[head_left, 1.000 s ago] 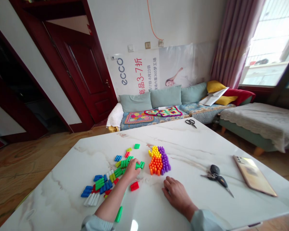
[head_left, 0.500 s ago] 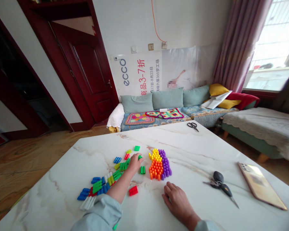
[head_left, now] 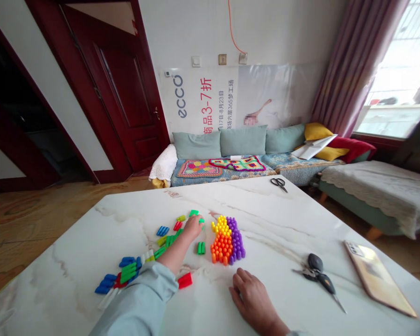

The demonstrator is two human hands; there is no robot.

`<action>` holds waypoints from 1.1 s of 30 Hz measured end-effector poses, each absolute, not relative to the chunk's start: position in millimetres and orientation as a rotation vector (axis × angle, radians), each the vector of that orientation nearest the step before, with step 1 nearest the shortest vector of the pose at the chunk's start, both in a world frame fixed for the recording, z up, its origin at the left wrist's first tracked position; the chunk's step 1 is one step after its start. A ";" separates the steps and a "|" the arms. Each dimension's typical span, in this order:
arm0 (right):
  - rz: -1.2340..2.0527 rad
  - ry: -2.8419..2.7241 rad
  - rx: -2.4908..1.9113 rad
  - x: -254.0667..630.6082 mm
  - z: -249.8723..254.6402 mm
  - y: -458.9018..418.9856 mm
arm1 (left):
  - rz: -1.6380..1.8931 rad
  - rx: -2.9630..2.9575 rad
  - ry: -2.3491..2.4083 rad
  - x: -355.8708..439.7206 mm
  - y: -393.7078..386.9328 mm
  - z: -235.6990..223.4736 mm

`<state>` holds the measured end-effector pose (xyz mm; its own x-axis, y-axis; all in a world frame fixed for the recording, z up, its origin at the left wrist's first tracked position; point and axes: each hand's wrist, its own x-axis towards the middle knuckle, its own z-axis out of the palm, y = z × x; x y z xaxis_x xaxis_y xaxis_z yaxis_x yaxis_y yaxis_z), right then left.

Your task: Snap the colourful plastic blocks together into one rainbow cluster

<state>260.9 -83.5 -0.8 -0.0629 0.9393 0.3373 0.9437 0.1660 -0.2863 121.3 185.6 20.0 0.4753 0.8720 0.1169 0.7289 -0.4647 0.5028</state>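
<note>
The person's left hand (head_left: 193,227) held a green piece (head_left: 201,221) in narrowed fingers, with a green pair (head_left: 200,248) nearer the wearer than those fingertips. The right hand (head_left: 251,295) rested on the table (head_left: 283,298), fingers loosely curled, orange pieces (head_left: 221,248) and purple pieces (head_left: 236,242) just beyond them.

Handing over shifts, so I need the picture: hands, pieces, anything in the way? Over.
Left hand pinching green piece. Right hand resting on table. Left forearm partly hides loose pieces; keys off to the right.
</note>
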 end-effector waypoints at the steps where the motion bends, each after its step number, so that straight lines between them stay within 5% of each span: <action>1: -0.017 -2.010 -1.777 260.9 -0.8 -83.4 | 0.503 2.343 1.319 122.0 186.0 21.2; 19: -0.003 -2.015 -1.790 260.0 -0.9 -84.4 | 0.675 2.199 1.123 157.4 180.1 14.2; 33: -0.010 -2.029 -1.790 260.7 -2.1 -85.7 | 0.654 2.234 1.124 108.6 164.2 17.4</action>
